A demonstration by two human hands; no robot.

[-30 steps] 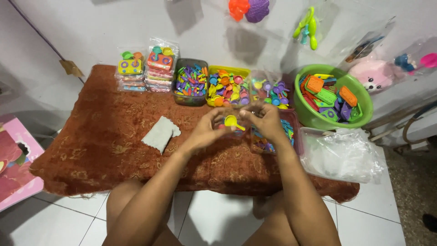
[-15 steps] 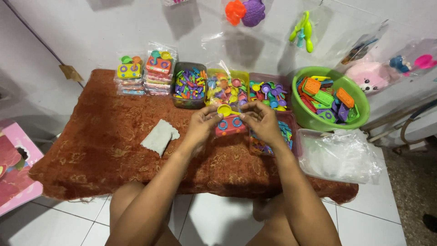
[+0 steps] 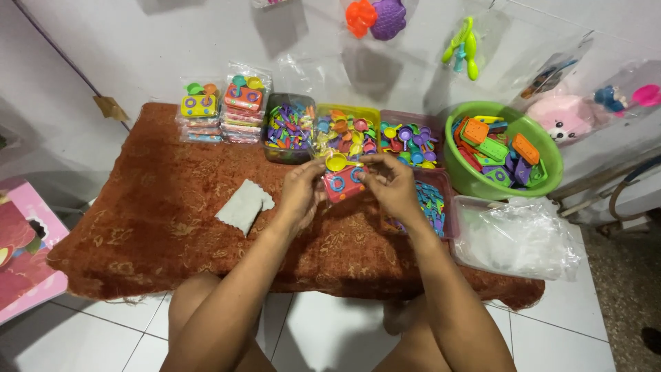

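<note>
Head view, left hand (image 3: 301, 187), right hand (image 3: 390, 184), both gripping red toy stove (image 3: 343, 184)

A small red plastic toy stove with two blue ring burners (image 3: 343, 183) is held tilted above the rust-brown cloth, a yellow plastic toy bowl (image 3: 336, 162) perched right at its upper edge, touching.
</note>
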